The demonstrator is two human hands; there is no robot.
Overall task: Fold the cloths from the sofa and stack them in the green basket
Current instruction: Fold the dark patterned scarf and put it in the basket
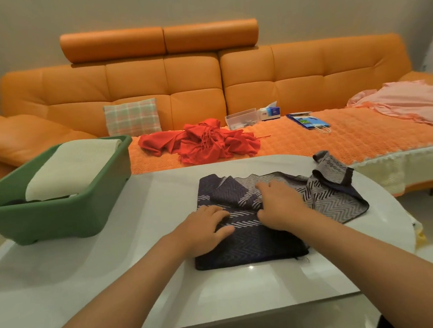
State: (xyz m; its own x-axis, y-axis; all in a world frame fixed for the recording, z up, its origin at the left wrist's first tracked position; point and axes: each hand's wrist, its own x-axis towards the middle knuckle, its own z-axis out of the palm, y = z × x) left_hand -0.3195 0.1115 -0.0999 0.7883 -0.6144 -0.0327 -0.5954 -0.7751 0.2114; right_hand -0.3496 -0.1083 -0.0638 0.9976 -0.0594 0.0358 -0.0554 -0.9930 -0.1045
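Chevron cloth (248, 242): table (89, 279) ctr, part-folded, 3 o'clock end loose. Left hand (208, 228), right hand (279, 205) flat, pressing fold. Next, prob.: fold loose end over, then into green basket (45, 220), 10 o'clock.

single head cam, wide-angle, looks forward and down over surface (168, 285), close; sofa (255, 82) fills the back.
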